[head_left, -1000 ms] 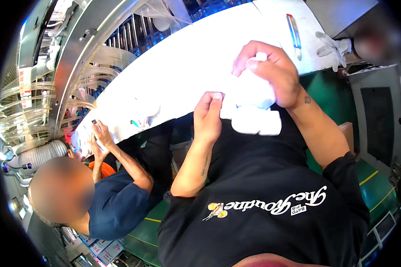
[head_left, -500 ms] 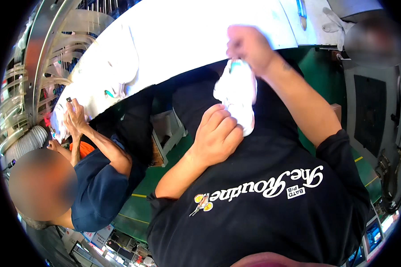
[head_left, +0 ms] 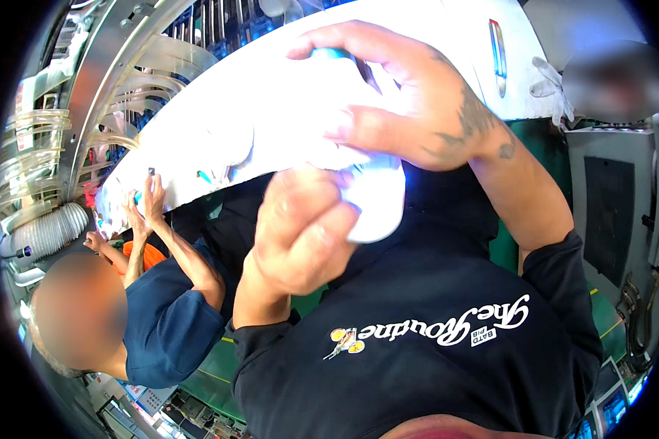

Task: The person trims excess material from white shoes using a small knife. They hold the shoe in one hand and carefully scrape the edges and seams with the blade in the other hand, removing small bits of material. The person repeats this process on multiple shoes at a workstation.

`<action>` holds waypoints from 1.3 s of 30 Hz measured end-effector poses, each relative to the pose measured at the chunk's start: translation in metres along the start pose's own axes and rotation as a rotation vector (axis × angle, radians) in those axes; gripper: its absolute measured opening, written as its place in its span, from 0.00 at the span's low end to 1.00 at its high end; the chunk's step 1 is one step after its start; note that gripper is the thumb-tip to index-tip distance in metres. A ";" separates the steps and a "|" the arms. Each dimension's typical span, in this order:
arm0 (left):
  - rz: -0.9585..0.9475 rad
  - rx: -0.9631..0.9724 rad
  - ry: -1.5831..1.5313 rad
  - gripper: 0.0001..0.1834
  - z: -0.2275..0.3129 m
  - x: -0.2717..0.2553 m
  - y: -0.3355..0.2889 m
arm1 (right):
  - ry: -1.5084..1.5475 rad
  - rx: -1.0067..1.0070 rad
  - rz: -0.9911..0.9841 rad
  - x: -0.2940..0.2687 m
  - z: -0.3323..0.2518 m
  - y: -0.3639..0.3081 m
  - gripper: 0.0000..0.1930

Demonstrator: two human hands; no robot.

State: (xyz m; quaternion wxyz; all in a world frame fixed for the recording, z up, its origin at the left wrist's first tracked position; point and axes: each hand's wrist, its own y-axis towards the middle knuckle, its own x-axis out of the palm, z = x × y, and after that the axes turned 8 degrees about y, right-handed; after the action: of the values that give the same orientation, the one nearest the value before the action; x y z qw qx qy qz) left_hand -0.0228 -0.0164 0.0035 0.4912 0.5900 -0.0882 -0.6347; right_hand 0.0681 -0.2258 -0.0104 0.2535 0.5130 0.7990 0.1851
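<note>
Between my hands is a soft white piece (head_left: 379,201) with a teal patch at its far end. It looks like a small sock, but glare washes out its outline. My left hand (head_left: 300,227) is closed with bent fingers on its near left edge. Around its far right part curls my right hand (head_left: 417,102), thumb on the near side and fingers reaching across the top by the teal patch. Something dark shows in the gap under the right fingers; I cannot make out what it is. Both hands are raised in front of the white worktable (head_left: 271,95).
At left, a co-worker's hands (head_left: 145,205) hold something small and dark over the table. White pieces with teal bits (head_left: 211,175) lie near its front edge. A slim blue-and-red tool (head_left: 499,58) and a white glove (head_left: 553,91) lie at right. A ribbed hose (head_left: 47,234) runs at left.
Both hands and the white piece have come up nearer to my head. The right hand, earlier at the teal end, now spreads around the piece. The left hand still grips its near end.
</note>
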 end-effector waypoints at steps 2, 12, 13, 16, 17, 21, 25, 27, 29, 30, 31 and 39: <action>-0.062 -0.037 0.096 0.22 -0.016 0.003 0.003 | -0.077 0.082 -0.033 -0.006 0.011 0.015 0.22; -0.035 -0.046 0.303 0.16 -0.033 0.069 -0.037 | 0.407 0.352 -0.081 -0.016 0.090 0.026 0.18; -0.048 -0.042 0.327 0.16 -0.032 0.068 -0.035 | 0.431 0.366 -0.107 -0.020 0.091 0.031 0.19; -0.153 -0.080 0.421 0.16 -0.021 0.054 -0.024 | 0.169 0.228 -0.026 -0.009 0.093 0.028 0.16; -0.200 -0.099 0.455 0.17 -0.018 0.049 -0.022 | 0.148 0.225 -0.006 -0.007 0.092 0.025 0.16; -0.264 -0.138 0.518 0.12 -0.015 0.041 -0.015 | 0.151 0.212 0.002 -0.003 0.089 0.025 0.16; -0.199 -0.124 0.527 0.12 -0.017 0.043 -0.019 | 0.193 0.169 0.007 -0.005 0.093 0.021 0.15; -0.197 -0.124 0.546 0.12 -0.014 0.044 -0.020 | 0.229 0.168 0.021 -0.001 0.088 0.022 0.16; -0.199 -0.135 0.576 0.12 -0.013 0.045 -0.019 | 0.177 0.224 0.028 0.001 0.081 0.023 0.16; -0.174 -0.147 0.566 0.13 -0.012 0.045 -0.020 | 0.151 0.252 0.031 0.001 0.079 0.023 0.17; -0.149 -0.159 0.555 0.13 -0.012 0.045 -0.022 | 0.154 0.259 0.035 0.001 0.079 0.022 0.17; -0.214 -0.166 0.574 0.16 -0.008 0.045 -0.015 | 0.157 0.206 0.070 0.004 0.084 0.020 0.19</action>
State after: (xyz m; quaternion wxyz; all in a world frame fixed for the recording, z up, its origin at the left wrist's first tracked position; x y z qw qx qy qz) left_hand -0.0154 -0.0379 -0.0392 0.4729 0.7089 0.1685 -0.4954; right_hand 0.1315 -0.2109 -0.0676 0.1296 0.5477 0.8128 0.1504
